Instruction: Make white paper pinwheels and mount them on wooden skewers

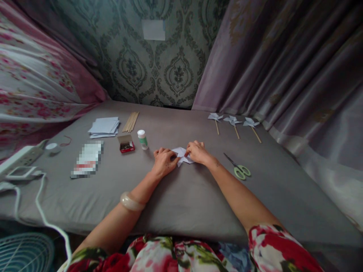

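A white paper pinwheel [185, 160] with folded points lies on the grey cloth between my hands, and no stick shows on it. My left hand [165, 161] grips its left side, thumb on the paper and the other fingers curled. From the right, my right hand [199, 152] presses finger and thumb onto the paper near its middle. What lies under those fingertips is hidden. A glue bottle [143, 140] with a white cap stands beyond my left hand, beside an open small red box [126, 145] of dark little pieces. Green-handled scissors [238, 169] lie right of my right forearm.
Three paper pinwheels on sticks [233, 121] lie at the back right. White paper sheets [104, 126] and several wooden sticks [131, 121] lie back left. A blurred packet [87, 158], a power strip [24, 160] and a white cable [47, 215] occupy the left side.
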Demonstrator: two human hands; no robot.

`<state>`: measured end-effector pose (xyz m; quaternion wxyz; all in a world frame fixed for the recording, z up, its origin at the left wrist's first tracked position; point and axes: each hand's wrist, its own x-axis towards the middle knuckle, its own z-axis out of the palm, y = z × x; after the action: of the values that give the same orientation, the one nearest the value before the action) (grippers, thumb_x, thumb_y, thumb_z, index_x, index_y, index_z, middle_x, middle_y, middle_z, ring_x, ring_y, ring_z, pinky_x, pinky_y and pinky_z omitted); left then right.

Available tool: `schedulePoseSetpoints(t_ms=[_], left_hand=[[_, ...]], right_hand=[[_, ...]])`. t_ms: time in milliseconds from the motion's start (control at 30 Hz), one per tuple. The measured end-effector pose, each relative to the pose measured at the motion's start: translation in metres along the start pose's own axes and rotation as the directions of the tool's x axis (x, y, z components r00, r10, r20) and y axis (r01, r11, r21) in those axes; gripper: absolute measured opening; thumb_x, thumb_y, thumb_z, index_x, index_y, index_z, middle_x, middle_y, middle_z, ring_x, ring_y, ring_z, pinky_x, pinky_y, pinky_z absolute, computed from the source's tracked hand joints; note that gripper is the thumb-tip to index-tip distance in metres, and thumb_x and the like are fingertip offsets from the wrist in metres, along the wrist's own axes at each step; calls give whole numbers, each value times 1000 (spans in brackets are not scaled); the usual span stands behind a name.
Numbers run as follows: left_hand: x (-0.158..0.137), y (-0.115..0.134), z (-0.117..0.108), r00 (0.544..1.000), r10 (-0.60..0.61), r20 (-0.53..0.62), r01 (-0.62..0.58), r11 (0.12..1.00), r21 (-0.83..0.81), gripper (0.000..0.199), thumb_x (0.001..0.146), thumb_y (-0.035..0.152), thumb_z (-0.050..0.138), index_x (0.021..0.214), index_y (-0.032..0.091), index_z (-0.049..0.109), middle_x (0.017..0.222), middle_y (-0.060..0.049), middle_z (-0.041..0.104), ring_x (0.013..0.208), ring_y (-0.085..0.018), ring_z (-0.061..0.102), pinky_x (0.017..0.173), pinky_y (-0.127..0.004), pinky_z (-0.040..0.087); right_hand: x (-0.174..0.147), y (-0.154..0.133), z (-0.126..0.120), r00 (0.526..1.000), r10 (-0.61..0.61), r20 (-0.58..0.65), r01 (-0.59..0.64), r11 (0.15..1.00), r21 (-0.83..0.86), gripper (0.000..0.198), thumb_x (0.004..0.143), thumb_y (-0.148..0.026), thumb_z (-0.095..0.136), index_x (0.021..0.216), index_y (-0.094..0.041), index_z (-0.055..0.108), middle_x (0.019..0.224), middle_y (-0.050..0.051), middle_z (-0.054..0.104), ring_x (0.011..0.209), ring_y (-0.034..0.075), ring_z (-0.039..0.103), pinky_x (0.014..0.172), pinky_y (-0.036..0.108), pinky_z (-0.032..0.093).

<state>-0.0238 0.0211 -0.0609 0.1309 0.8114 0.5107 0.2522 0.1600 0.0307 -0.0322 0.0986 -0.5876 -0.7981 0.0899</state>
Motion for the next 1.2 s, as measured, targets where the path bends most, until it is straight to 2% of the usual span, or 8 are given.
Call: schedulePoseSetpoints(t_ms=[233,333,433,600,733,900,1067,1200], left_hand=[[1,0,8,999,-26,-19,27,998,54,20,78,38,62,84,21,72,93,-9,69,97,-29,53,88,-46,32],[2,1,7,999,-37,-11,37,997,66,19,78,36,61,83,21,72,93,-9,69,97,-29,54,87,-46,32],[5,3,6,999,-43,8,43,996,74,19,79,33,58,82,20,72,92,-10,70,98,-30,54,87,-46,33],[17,4,3,999,-44,15,42,996,84,21,82,28,53,85,20,72,93,-10,73,97,-30,58,89,-47,34],[26,3,0,994,-97,40,97,995,22,23,84,24,50,91,21,72,95,-8,74,99,-29,60,93,-50,33],[30,-8,-3,994,-108,-1,108,987,-118,23,84,23,51,93,21,72,94,-7,74,95,-26,63,92,-44,40],[31,-24,-2,993,-117,-32,101,943,-317,24,80,22,52,91,20,73,92,-5,75,87,-21,66,84,-32,49],[31,-30,1,990,-134,-44,104,905,-413,24,79,21,52,92,18,73,89,-5,74,85,-20,66,82,-30,50]], right_hand=[[-7,12,10,988,81,-134,-58,984,171,44,75,2,48,85,-29,77,100,1,71,96,19,58,88,34,40],[-13,24,16,966,151,-211,-93,960,263,40,78,-2,46,93,-23,75,100,2,72,87,15,62,80,27,45],[-22,34,22,935,225,-273,-130,936,327,33,80,-7,47,98,-16,73,98,7,71,81,15,63,75,26,48],[-37,40,28,890,261,-375,-119,925,360,33,76,-8,51,103,-16,70,106,9,67,88,18,61,84,32,47],[-43,31,27,858,192,-477,-69,963,262,43,74,-6,51,110,-22,67,115,7,63,107,24,53,94,41,40],[-49,17,26,910,58,-410,-11,993,115,56,72,-1,50,123,-23,59,125,8,58,113,25,46,95,41,36],[-51,7,29,920,-62,-387,78,997,25,50,77,-6,53,123,-23,58,127,9,55,116,26,43,97,40,33],[-51,1,30,903,-148,-403,160,987,-2,37,81,-10,55,115,-23,62,121,8,58,113,24,45,97,37,33]])
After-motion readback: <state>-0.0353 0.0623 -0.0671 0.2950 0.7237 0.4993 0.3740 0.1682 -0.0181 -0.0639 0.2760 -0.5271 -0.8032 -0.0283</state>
